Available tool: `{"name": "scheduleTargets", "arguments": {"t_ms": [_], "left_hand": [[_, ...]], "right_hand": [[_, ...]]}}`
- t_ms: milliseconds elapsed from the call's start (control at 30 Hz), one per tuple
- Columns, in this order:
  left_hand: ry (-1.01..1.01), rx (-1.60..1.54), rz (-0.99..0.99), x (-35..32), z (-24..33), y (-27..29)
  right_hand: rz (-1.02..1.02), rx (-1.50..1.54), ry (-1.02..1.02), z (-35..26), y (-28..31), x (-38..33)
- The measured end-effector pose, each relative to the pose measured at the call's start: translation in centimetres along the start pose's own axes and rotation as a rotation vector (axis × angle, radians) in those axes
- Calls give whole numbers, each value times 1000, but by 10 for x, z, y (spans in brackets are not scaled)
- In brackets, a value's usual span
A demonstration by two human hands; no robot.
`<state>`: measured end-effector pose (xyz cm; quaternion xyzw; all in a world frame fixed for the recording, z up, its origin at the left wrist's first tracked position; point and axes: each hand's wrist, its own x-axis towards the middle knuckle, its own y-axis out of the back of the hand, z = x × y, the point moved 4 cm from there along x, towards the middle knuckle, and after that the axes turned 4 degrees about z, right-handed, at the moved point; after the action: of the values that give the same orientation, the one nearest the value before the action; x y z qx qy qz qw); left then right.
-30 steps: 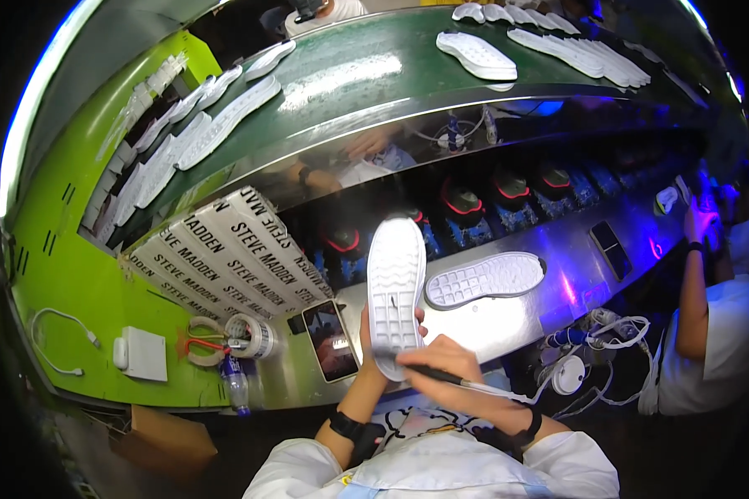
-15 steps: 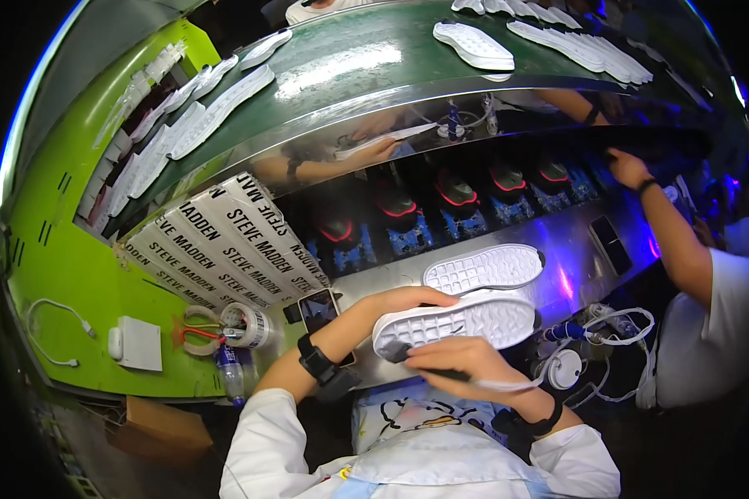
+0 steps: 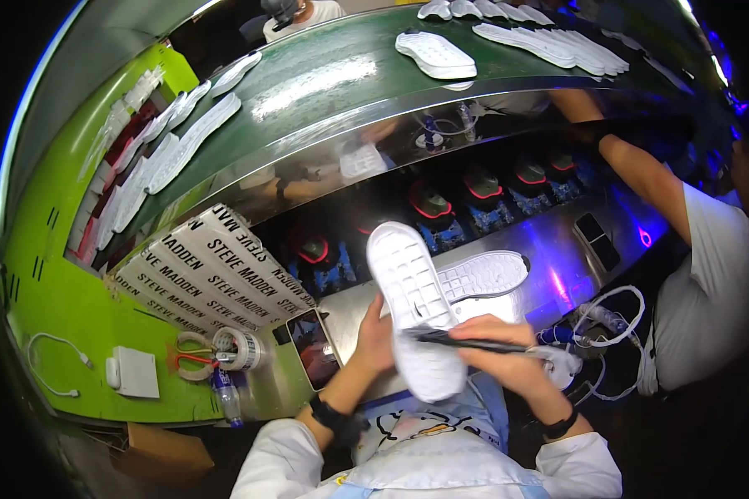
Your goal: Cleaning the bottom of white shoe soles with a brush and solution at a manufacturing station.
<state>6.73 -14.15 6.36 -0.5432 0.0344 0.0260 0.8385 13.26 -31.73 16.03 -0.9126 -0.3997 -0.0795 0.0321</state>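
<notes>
My left hand [image 3: 376,339] grips the left edge of a white shoe sole [image 3: 408,279], which stands tilted up off the bench with its gridded, hollowed face showing. In my right hand [image 3: 503,353] is a slim dark tool [image 3: 466,340], possibly a brush; its dark tip touches or hovers just over the middle of that sole. My fingers are closed around the tool. Another white sole [image 3: 487,273] lies on the metal bench just behind, patterned side up. Part of a further white piece shows beyond my right hand, mostly hidden.
A printed box [image 3: 212,266] stands left on the bench, near a phone [image 3: 312,349], tape rolls [image 3: 240,349] and scissors. Red-lit devices [image 3: 433,200] line the recess behind. Soles rest on the green conveyor [image 3: 333,62]. A co-worker's arm [image 3: 641,166] reaches in from the right.
The sole that lay flat under my hands is now lifted and turned steeply upright. My left hand moved to its left edge. The co-worker's arm shifted further back over the bench.
</notes>
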Motion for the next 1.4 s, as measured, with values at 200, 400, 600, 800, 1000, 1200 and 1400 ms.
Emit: {"name": "scheduleTargets", "arguments": {"t_ms": [200,400,600,800,1000,1200,1400], "left_hand": [[-58,-298,-135,-21,-28,10],[-31,-535,-185,2,-30,6],[-119,-486,-75,-6,-11,-17],[-103,-318,-14,0,7,-10],[6,-137,10,2,19,-26],[243,125,-5,8,13,-40],[547,328,393,7,11,-38]], "right_hand": [[246,163,-148,13,-27,16],[51,-384,511,16,-74,-13],[-112,-327,397,11,-76,-21],[-245,-188,325,2,-63,-3],[-126,-69,177,10,-51,4],[-381,-106,145,1,-38,3],[-447,-247,335,-20,-27,-4]]}}
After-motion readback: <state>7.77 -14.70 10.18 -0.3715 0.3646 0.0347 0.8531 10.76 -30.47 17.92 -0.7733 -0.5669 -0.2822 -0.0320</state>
